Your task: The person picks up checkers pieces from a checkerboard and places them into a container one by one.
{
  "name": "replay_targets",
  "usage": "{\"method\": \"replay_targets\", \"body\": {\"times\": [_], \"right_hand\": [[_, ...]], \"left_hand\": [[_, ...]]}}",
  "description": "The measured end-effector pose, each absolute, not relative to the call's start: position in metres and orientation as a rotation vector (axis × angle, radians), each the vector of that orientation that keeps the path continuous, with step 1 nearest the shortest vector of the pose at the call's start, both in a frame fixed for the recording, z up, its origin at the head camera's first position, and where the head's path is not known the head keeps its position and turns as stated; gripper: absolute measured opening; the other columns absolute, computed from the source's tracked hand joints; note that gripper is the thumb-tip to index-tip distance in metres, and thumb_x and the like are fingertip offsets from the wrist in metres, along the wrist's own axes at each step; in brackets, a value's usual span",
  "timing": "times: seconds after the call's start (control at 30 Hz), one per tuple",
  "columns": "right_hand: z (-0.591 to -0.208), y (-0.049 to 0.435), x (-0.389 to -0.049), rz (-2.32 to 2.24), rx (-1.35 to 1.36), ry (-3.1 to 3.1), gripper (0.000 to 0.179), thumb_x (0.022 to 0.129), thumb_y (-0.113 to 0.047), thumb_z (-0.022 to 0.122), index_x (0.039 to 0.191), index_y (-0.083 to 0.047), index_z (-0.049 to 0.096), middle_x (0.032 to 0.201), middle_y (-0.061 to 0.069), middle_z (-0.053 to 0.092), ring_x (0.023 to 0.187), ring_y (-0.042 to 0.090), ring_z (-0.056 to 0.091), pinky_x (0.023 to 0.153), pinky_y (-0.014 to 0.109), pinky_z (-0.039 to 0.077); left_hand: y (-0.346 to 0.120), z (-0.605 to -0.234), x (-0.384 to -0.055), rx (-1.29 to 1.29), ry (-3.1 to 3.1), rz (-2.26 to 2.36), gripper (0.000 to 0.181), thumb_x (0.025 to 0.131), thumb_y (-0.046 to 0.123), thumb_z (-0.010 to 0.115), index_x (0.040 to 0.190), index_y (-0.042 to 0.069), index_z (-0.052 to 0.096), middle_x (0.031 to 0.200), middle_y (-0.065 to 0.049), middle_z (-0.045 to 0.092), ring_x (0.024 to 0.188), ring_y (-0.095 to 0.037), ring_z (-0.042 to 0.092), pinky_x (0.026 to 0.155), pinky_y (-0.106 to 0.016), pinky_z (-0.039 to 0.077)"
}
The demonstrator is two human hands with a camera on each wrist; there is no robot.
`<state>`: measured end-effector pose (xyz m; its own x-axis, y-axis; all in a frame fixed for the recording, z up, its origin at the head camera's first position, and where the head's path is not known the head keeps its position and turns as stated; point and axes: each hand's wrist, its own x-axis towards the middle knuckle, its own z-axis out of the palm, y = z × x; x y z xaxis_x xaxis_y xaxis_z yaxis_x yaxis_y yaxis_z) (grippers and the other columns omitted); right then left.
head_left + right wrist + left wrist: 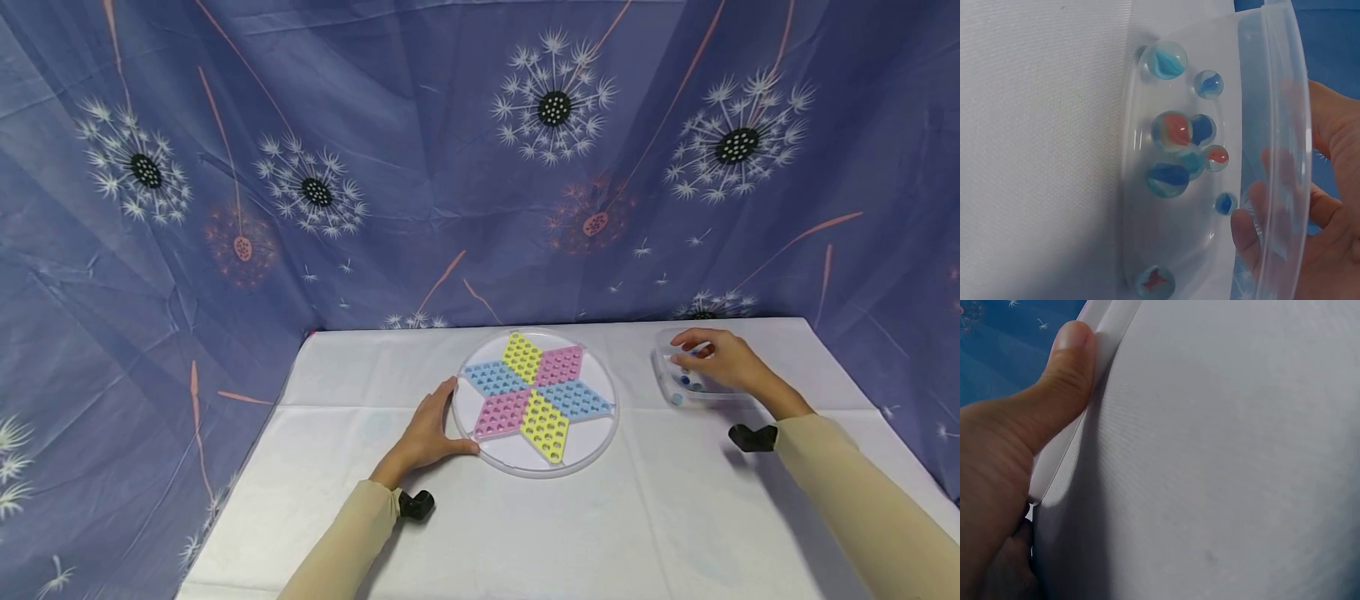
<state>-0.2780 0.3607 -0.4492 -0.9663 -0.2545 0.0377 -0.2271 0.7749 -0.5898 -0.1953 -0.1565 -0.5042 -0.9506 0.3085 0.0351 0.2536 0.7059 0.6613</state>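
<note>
A round white Chinese checkers board [487,337] with a yellow, pink and blue star of holes lies mid-table. My left hand [431,429] rests against its left rim, thumb and fingers spread; in the left wrist view the thumb [1072,369] presses on the rim. Above a clear plastic container [662,379], at the right, my right hand [723,360] reaches in with bent fingers. Several glass marbles [1172,131] with blue, teal or red swirls lie in that container. One fingertip [1244,231] is close to a small blue marble [1226,204], with no marble seen between the fingers.
A white cloth [555,533] covers the table. Behind it and along the sides hangs a blue curtain [420,167] with dandelion print, reaching the table's back edge. A black wrist-camera mount [752,437] sits under the right cuff, another black mount [417,505] at the left.
</note>
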Motion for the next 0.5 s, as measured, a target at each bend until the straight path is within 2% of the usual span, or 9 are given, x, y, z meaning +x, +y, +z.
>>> {"method": "replay_targets", "body": {"times": [0.27, 0.5], "right_hand": [[-0.440, 0.357, -0.273, -0.934, -0.426, 2.931, 0.045, 0.091, -0.045, 0.067, 0.124, -0.015, 0.065, 0.116, 0.016, 0.064, 0.095, 0.031, 0.060, 0.072, 0.040, 0.050], [-0.426, 0.358, -0.274, -0.938, -0.469, 2.954, 0.043, 0.091, -0.041, 0.068, 0.124, -0.013, 0.065, 0.116, 0.016, 0.064, 0.097, 0.032, 0.059, 0.074, 0.042, 0.051]], "left_hand": [[-0.158, -0.505, -0.197, 0.509, 2.825, 1.073, 0.128, 0.061, 0.055, 0.088, 0.157, 0.013, 0.015, 0.161, -0.005, 0.022, 0.147, -0.026, 0.018, 0.119, -0.042, 0.011], [-0.162, -0.497, -0.196, 0.455, 2.775, 1.162, 0.126, 0.062, 0.054, 0.088, 0.158, 0.021, 0.012, 0.160, -0.004, 0.023, 0.146, -0.024, 0.020, 0.116, -0.044, 0.021]]}}
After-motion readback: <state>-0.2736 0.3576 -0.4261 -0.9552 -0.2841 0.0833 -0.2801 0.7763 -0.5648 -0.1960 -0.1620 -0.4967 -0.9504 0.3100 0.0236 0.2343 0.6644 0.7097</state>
